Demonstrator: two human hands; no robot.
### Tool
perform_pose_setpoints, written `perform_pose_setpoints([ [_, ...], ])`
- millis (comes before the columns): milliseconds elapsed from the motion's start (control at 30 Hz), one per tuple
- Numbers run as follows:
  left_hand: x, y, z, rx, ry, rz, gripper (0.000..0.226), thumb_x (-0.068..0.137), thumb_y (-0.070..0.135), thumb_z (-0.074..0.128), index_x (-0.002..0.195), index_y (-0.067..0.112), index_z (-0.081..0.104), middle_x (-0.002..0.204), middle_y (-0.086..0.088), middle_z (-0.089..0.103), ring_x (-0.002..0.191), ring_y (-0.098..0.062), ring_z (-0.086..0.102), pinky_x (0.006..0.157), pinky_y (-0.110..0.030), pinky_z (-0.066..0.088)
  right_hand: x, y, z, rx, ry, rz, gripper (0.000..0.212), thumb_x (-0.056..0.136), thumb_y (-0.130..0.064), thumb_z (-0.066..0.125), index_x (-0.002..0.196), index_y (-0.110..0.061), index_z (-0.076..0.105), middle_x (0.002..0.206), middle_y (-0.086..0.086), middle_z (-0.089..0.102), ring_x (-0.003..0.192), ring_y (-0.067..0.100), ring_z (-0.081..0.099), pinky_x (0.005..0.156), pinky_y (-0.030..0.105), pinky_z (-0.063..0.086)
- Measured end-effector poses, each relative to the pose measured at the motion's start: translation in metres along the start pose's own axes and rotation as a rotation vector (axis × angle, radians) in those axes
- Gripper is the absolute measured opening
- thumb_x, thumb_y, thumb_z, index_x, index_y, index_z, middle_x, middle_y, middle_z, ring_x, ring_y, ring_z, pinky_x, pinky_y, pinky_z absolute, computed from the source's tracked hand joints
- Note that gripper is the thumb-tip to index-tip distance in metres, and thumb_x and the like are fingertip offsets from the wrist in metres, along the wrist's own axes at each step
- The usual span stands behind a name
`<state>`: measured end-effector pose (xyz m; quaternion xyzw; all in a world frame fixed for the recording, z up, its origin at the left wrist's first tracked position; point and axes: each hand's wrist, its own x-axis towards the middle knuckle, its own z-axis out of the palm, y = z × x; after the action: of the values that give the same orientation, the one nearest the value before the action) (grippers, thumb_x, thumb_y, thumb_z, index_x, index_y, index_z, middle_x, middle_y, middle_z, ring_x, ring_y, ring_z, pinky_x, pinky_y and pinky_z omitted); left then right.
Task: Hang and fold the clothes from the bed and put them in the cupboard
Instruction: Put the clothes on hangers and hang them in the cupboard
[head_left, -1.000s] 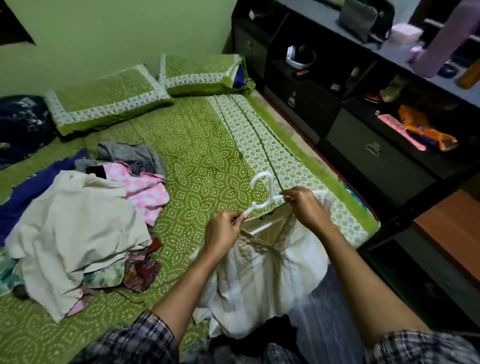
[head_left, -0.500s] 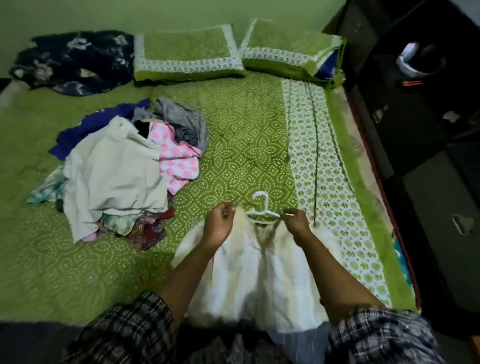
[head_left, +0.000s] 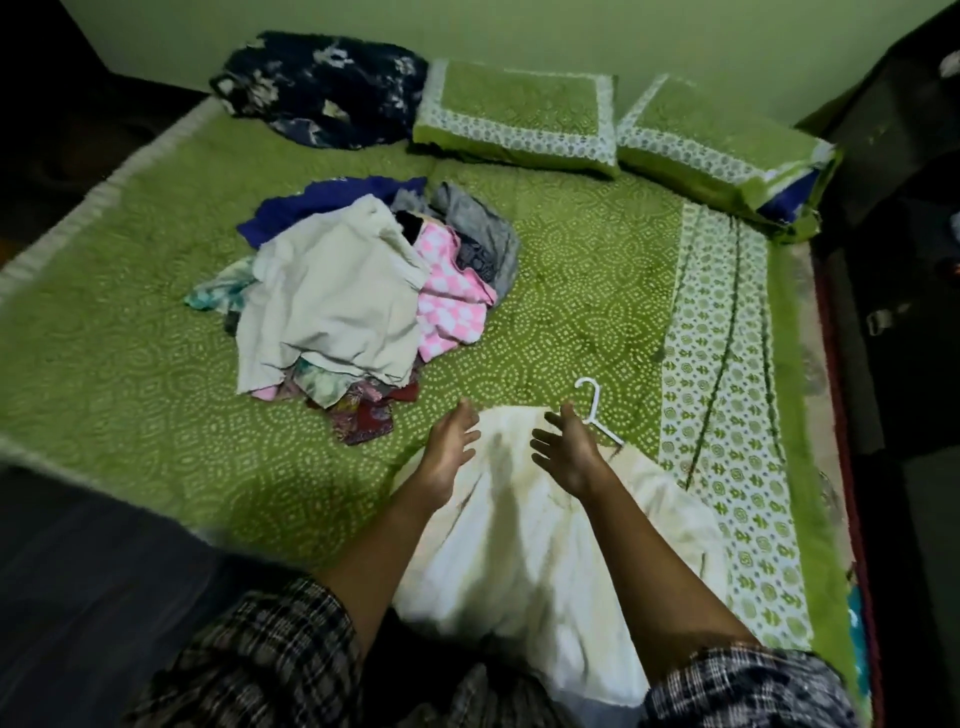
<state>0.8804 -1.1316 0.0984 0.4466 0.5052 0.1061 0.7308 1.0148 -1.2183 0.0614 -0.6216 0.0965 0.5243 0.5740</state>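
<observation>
A cream garment lies spread on the green bedspread at the bed's near edge, on a white hanger whose hook pokes out at the garment's top right. My left hand hovers over the garment's top left with fingers straight and holds nothing. My right hand is over the garment's top, just left of the hanger, fingers spread and empty. A pile of mixed clothes sits on the bed to the left: cream, pink checked, grey, blue and dark red pieces.
Two green pillows lie at the head of the bed, with a dark floral cloth to their left. A dark cabinet runs along the bed's right side. Dark floor shows at the lower left.
Both hands have let go of the hanger and garment and now hover open above it. The garment lies flat on the bed. The view has swung left.
</observation>
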Motion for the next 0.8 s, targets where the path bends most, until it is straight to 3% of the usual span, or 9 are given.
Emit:
perform_pose_setpoints([
  [67, -0.007, 0.009, -0.036, -0.055, 0.028, 0.025, 0.046, 0.101, 0.037, 0.031, 0.134, 0.009, 0.044, 0.135, -0.007, 0.049, 0.114, -0.022, 0.051, 0.093, -0.032, 0.039, -0.003, 0.003, 0.038, -0.062, -0.040, -0.019, 0.061, 0.098, -0.053, 0.024, 0.139, -0.010, 0.039, 0.131, 0.018, 0.046, 0.110, 0.027, 0.046, 0.094, 0.037, 0.036],
  [133, -0.015, 0.022, -0.077, -0.117, 0.054, 0.056, 0.044, 0.101, 0.036, 0.030, 0.131, 0.009, 0.046, 0.125, -0.004, 0.053, 0.104, -0.017, 0.054, 0.079, -0.024, 0.044, -0.008, 0.008, 0.082, -0.100, -0.088, -0.042, 0.061, 0.099, -0.052, 0.023, 0.139, -0.009, 0.040, 0.129, 0.018, 0.047, 0.112, 0.028, 0.046, 0.097, 0.039, 0.035],
  [200, -0.024, 0.037, -0.131, -0.173, 0.109, 0.099, 0.039, 0.100, 0.038, 0.031, 0.121, 0.012, 0.053, 0.113, -0.004, 0.058, 0.091, -0.012, 0.060, 0.068, -0.021, 0.042, -0.016, 0.017, 0.141, -0.131, -0.160, -0.078, 0.059, 0.099, -0.051, 0.022, 0.138, -0.010, 0.040, 0.134, 0.020, 0.047, 0.118, 0.031, 0.047, 0.103, 0.041, 0.033],
  [300, -0.042, 0.059, -0.222, -0.232, 0.185, 0.161, 0.027, 0.100, 0.039, 0.031, 0.104, 0.022, 0.051, 0.091, 0.005, 0.054, 0.072, -0.007, 0.051, 0.063, -0.022, 0.035, -0.037, 0.035, 0.241, -0.148, -0.290, -0.115, 0.062, 0.098, -0.054, 0.019, 0.141, -0.012, 0.036, 0.134, 0.017, 0.048, 0.115, 0.031, 0.051, 0.097, 0.038, 0.033],
  [400, -0.057, 0.080, -0.303, -0.223, 0.251, 0.227, 0.036, 0.100, 0.039, 0.027, 0.118, 0.017, 0.049, 0.102, -0.001, 0.056, 0.081, -0.011, 0.051, 0.063, -0.021, 0.034, -0.051, 0.045, 0.326, -0.164, -0.381, -0.140, 0.064, 0.097, -0.056, 0.019, 0.142, -0.013, 0.035, 0.143, 0.020, 0.040, 0.128, 0.032, 0.042, 0.099, 0.040, 0.033],
  [467, -0.074, 0.096, -0.369, -0.236, 0.320, 0.280, 0.048, 0.101, 0.039, 0.024, 0.133, 0.009, 0.044, 0.126, -0.010, 0.053, 0.102, -0.018, 0.054, 0.064, -0.022, 0.033, -0.068, 0.058, 0.398, -0.179, -0.462, -0.153, 0.062, 0.098, -0.055, 0.020, 0.141, -0.013, 0.036, 0.140, 0.019, 0.042, 0.128, 0.032, 0.042, 0.101, 0.040, 0.034],
  [567, -0.096, 0.114, -0.455, -0.272, 0.403, 0.338, 0.052, 0.101, 0.040, 0.021, 0.138, 0.008, 0.039, 0.143, -0.008, 0.043, 0.129, -0.025, 0.042, 0.087, -0.028, 0.037, -0.096, 0.080, 0.491, -0.236, -0.583, -0.174, 0.062, 0.098, -0.054, 0.020, 0.140, -0.012, 0.039, 0.129, 0.018, 0.049, 0.111, 0.026, 0.052, 0.099, 0.039, 0.035],
  [633, -0.107, 0.120, -0.505, -0.315, 0.455, 0.385, 0.052, 0.101, 0.042, 0.022, 0.139, 0.010, 0.039, 0.144, -0.008, 0.042, 0.131, -0.025, 0.041, 0.101, -0.034, 0.032, -0.106, 0.095, 0.545, -0.275, -0.651, -0.176, 0.061, 0.098, -0.054, 0.021, 0.136, -0.011, 0.042, 0.135, 0.020, 0.047, 0.121, 0.029, 0.049, 0.102, 0.042, 0.034],
  [800, -0.126, 0.127, -0.618, -0.449, 0.600, 0.464, 0.052, 0.100, 0.043, 0.027, 0.137, 0.011, 0.043, 0.141, -0.009, 0.046, 0.128, -0.024, 0.044, 0.103, -0.037, 0.034, -0.115, 0.135, 0.673, -0.391, -0.766, -0.163, 0.060, 0.098, -0.055, 0.020, 0.134, -0.013, 0.043, 0.140, 0.021, 0.043, 0.130, 0.035, 0.040, 0.103, 0.046, 0.035],
])
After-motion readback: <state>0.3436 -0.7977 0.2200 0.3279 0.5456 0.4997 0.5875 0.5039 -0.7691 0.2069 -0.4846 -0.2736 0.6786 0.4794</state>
